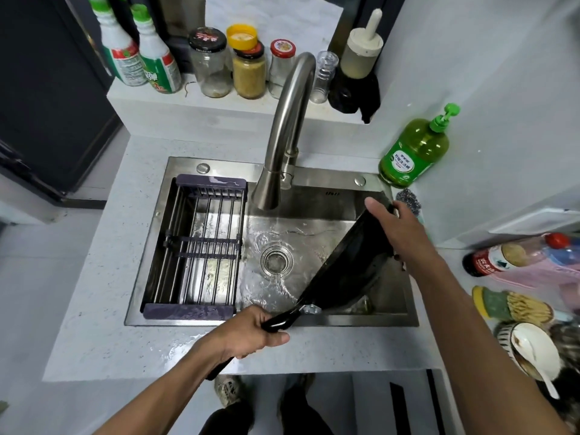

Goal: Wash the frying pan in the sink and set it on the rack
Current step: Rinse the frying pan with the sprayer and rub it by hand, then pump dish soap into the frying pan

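— What's the setting?

— A pale speckled countertop (pixel 94 309) with a steel sink (pixel 345 318) let into it, under a ledge crowded with jars and bottles.

— And the hands?

— The left hand (pixel 251 332) is wrapped tight around the black handle of the frying pan (pixel 351 262), at the sink's near edge; the handle's end pokes out below the wrist. The right hand (pixel 398 229) clasps the pan's far rim, thumb over the top edge, fingers behind it.

— So where does the pan sit?

— In the right half of the basin, tipped steeply on its side, its dark inside facing left toward the drain (pixel 277 260). Its lower edge is down near the basin floor.

— Water?

— The basin floor around the drain is wet and rippling. The curved faucet (pixel 282 136) hangs over the basin, left of the pan.

— The rack?

— The rack (pixel 194 246) spans the sink's left half, with nothing on it. A green soap bottle (pixel 414 152) stands at the back right corner, a steel scourer (pixel 408 199) just beside the right hand.
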`<state>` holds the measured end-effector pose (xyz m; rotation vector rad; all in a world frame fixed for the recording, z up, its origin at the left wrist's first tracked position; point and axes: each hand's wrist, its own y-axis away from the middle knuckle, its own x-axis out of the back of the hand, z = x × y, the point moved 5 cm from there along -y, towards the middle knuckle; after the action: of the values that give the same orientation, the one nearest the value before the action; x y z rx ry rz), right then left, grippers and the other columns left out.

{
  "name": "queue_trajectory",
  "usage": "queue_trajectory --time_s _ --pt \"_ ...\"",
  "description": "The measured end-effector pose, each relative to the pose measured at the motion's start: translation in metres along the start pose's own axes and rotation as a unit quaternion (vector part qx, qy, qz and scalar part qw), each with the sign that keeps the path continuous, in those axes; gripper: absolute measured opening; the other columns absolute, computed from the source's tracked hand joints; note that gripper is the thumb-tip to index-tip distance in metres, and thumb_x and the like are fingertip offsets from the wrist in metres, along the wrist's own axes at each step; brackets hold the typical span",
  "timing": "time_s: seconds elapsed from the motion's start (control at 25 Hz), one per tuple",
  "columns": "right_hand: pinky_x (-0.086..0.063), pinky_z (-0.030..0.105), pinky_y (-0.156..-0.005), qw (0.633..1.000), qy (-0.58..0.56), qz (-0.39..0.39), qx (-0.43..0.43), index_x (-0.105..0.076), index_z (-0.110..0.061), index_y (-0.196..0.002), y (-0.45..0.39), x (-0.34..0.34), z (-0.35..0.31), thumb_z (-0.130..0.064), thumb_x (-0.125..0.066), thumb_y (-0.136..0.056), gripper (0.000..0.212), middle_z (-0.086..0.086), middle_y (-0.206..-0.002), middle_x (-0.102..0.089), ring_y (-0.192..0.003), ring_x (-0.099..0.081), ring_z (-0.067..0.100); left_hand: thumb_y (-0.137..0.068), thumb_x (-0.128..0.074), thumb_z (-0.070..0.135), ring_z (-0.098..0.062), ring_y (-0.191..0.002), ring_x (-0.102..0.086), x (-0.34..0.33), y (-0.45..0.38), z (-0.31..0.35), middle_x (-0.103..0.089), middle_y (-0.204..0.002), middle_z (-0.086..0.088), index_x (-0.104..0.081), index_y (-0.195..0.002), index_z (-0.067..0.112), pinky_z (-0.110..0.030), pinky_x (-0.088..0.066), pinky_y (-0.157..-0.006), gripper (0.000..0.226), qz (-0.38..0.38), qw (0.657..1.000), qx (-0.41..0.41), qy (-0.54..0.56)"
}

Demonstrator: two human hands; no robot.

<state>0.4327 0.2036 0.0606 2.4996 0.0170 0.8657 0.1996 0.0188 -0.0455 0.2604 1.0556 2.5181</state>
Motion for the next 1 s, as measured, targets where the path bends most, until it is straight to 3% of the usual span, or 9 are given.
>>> queue_trajectory --time_s 0.12,0.24,0.28,0.4,0.44,0.52,0.72,0.88,1.0 --pt "-0.054 0.053 -0.093 0.998 -0.005 0.051 -0.037 -0.047 -0.03 -0.129 0.0 0.02 0.019 -0.042 -0.062 -0.072 0.06 0.004 -0.121 -0.06 -0.106 -0.061 0.029 -0.084 -0.076 0.03 0.001 -0.04 -0.038 0.001 0.003 0.014 -0.042 -0.042 0.013 -0.05 -0.058 0.026 -0.015 -0.027 -0.043 0.037 0.101 0.986 -0.04 -0.124" --pt "-0.056 0.037 -0.062 0.99 -0.091 0.071 -0.078 -0.049 -0.026 -0.127 0.002 0.04 0.06 0.003 -0.048 -0.08 0.055 0.01 -0.108 -0.06 -0.084 -0.061 0.027 -0.08 -0.077 0.044 -0.003 -0.053 -0.049 0.01 0.008 0.038 -0.051 -0.056 0.008 -0.046 -0.062 0.029 -0.016 -0.029 -0.045 0.038 0.195 0.947 -0.061 -0.247" --pt "-0.054 0.035 -0.06 0.986 -0.117 0.062 -0.103 -0.049 -0.025 -0.127 0.0 0.045 0.076 0.009 -0.047 -0.079 0.059 0.012 -0.106 -0.06 -0.081 -0.06 0.026 -0.078 -0.075 0.051 -0.009 -0.059 -0.053 0.013 0.009 0.05 -0.055 -0.063 0.006 -0.048 -0.066 0.027 -0.02 -0.031 -0.048 0.039 0.22 0.929 -0.059 -0.291" --pt "-0.056 0.044 -0.077 0.975 -0.159 0.086 -0.126 -0.056 -0.018 -0.123 -0.027 0.063 0.108 -0.011 -0.06 -0.072 0.051 0.014 -0.103 -0.066 -0.086 -0.063 0.029 -0.079 -0.067 0.062 -0.024 -0.085 -0.065 0.019 0.007 0.09 -0.068 -0.09 -0.003 -0.058 -0.086 0.021 -0.032 -0.04 -0.061 0.042 0.282 0.857 -0.059 -0.427" --pt "-0.055 0.045 -0.082 0.976 -0.144 0.116 -0.112 -0.06 -0.016 -0.121 -0.044 0.077 0.106 -0.022 -0.064 -0.067 0.055 0.014 -0.107 -0.068 -0.091 -0.064 0.03 -0.081 -0.064 0.061 -0.025 -0.091 -0.066 0.02 0.005 0.104 -0.069 -0.096 -0.004 -0.06 -0.093 0.021 -0.033 -0.043 -0.066 0.043 0.296 0.833 -0.057 -0.465" --pt "-0.052 0.043 -0.088 0.978 -0.101 0.178 -0.046 -0.062 -0.017 -0.12 -0.082 0.112 0.079 -0.023 -0.066 -0.075 0.045 0.014 -0.115 -0.068 -0.101 -0.063 0.032 -0.086 -0.06 0.059 -0.028 -0.097 -0.066 0.018 -0.003 0.135 -0.069 -0.102 -0.005 -0.059 -0.101 0.02 -0.035 -0.048 -0.075 0.041 0.322 0.795 -0.051 -0.512" --pt "-0.042 0.031 -0.099 0.974 -0.026 0.166 0.152 -0.063 -0.016 -0.122 -0.188 0.169 -0.038 -0.014 -0.061 -0.089 0.032 0.007 -0.126 -0.065 -0.117 -0.059 0.027 -0.084 -0.062 0.058 -0.027 -0.098 -0.065 0.013 -0.02 0.193 -0.069 -0.102 -0.004 -0.059 -0.099 0.021 -0.035 -0.048 -0.075 0.041 0.349 0.791 -0.015 -0.503" --pt "-0.035 0.031 -0.108 0.978 0.057 0.113 0.165 -0.053 -0.014 -0.139 -0.257 0.177 -0.082 -0.019 -0.056 -0.094 0.045 0.01 -0.145 -0.052 -0.133 -0.049 0.028 -0.082 -0.063 0.061 -0.026 -0.094 -0.065 0.008 -0.022 0.224 -0.068 -0.097 -0.003 -0.059 -0.096 0.022 -0.034 -0.045 -0.071 0.042 0.378 0.789 0.001 -0.484" --pt "-0.036 0.032 -0.098 0.978 0.129 0.035 0.159 -0.06 -0.003 -0.128 -0.291 0.169 -0.089 -0.02 -0.048 -0.1 0.035 0.016 -0.136 -0.057 -0.125 -0.051 0.03 -0.082 -0.062 0.063 -0.025 -0.093 -0.066 0.012 -0.021 0.25 -0.068 -0.097 -0.002 -0.058 -0.094 0.022 -0.034 -0.046 -0.071 0.044 0.394 0.768 -0.003 -0.505"
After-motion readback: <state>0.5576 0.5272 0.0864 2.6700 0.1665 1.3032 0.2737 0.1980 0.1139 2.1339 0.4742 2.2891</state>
